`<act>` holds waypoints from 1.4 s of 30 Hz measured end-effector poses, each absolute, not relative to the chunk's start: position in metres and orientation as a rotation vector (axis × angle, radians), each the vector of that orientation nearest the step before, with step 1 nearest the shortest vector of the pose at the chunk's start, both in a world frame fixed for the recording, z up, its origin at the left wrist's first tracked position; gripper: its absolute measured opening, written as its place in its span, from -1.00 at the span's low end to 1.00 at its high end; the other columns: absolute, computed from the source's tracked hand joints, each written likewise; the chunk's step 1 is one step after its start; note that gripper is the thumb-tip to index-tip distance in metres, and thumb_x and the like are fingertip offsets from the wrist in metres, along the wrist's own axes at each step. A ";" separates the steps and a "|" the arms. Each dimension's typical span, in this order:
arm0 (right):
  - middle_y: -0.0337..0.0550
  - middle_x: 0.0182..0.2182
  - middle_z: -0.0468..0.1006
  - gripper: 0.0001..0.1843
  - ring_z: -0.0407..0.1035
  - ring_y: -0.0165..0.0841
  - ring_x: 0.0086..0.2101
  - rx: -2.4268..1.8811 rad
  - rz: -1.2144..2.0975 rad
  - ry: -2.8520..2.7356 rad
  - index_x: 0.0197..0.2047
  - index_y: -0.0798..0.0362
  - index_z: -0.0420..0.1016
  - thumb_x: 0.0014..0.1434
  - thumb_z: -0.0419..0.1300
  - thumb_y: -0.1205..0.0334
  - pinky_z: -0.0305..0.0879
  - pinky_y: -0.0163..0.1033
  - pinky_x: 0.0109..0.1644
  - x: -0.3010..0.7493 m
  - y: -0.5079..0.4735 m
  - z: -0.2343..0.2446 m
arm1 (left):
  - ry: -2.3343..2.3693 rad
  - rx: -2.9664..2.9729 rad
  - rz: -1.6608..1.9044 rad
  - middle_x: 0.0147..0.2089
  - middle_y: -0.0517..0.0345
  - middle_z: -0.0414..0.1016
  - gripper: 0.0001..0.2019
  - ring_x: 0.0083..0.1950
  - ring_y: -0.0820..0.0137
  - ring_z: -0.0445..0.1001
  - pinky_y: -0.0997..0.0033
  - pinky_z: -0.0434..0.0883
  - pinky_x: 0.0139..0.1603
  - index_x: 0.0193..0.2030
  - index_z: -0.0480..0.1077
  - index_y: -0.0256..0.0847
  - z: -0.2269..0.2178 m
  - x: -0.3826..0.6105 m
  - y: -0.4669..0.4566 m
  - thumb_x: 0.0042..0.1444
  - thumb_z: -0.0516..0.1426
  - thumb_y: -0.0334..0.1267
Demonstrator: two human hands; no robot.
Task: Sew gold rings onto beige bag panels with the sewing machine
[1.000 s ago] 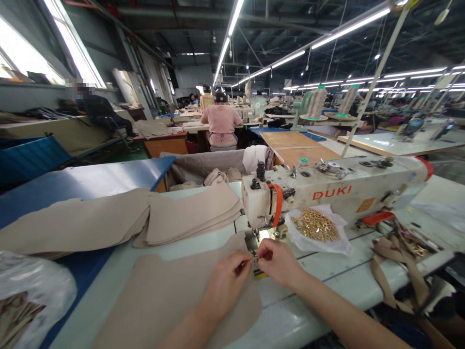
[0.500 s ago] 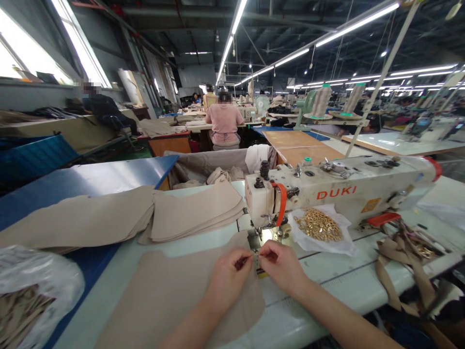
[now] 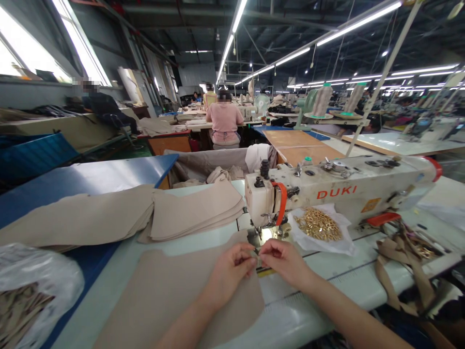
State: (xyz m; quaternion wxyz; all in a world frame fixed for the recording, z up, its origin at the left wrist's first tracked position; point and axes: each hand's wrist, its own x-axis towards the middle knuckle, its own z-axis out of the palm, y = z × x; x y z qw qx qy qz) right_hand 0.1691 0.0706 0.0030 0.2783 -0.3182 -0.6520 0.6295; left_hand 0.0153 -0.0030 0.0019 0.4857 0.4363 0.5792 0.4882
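A large beige fabric piece (image 3: 174,295) lies flat on the pale sewing table (image 3: 319,295), its right part reaching to the sewing machine (image 3: 312,189). Above its right edge, just in front of the lit needle area, my left hand (image 3: 232,271) is closed with thumb and fingers pinched. My right hand (image 3: 283,261) faces it, also pinched, and the fingertips of both nearly meet. Something small and dark shows between them, too little to name. Right behind my right hand, a heap of gold metal rings or buckles (image 3: 319,224) rests on white paper.
Stacks of beige cut panels (image 3: 196,211) lie behind and left of the hands. A clear plastic bag (image 3: 54,276) of fabric strips stands at the left. Beige straps (image 3: 388,276) hang over the table's right side. Ahead, a person in pink (image 3: 224,123) sits facing away.
My left hand's fingers have shifted slightly, the thumb and forefinger now a little differently bent at the pinch. My right hand stays nearly in place. The fabric has hardly moved.
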 end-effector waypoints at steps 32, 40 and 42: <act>-0.29 -0.47 0.43 -0.85 0.32 -0.42 -0.44 -0.889 1.461 -1.864 -0.37 0.03 0.36 -0.06 0.24 0.35 0.28 -0.33 -0.34 0.169 0.044 0.010 | 1.562 1.238 1.067 -0.54 0.27 0.40 -0.96 -0.47 0.44 0.34 0.48 0.23 -0.43 -0.53 0.40 -0.21 0.012 0.012 -0.005 -0.12 0.14 -0.37; -0.23 -0.51 0.47 -0.92 0.36 -0.37 -0.43 -0.871 1.324 -1.790 -0.50 0.03 0.41 -0.01 0.15 0.33 0.30 -0.32 -0.34 0.168 0.050 -0.003 | 1.494 1.020 1.168 -0.50 0.24 0.46 -0.89 -0.49 0.48 0.34 0.50 0.25 -0.45 -0.58 0.37 -0.23 0.014 0.014 -0.003 -0.22 0.23 -0.29; -0.24 -0.54 0.47 -0.93 0.35 -0.38 -0.47 -0.890 1.351 -1.733 -0.51 0.03 0.41 -0.02 0.15 0.30 0.29 -0.32 -0.36 0.166 0.050 -0.004 | 1.448 0.946 1.209 -0.47 0.23 0.48 -0.87 -0.47 0.48 0.36 0.50 0.28 -0.43 -0.58 0.37 -0.23 0.016 0.015 -0.003 -0.25 0.25 -0.28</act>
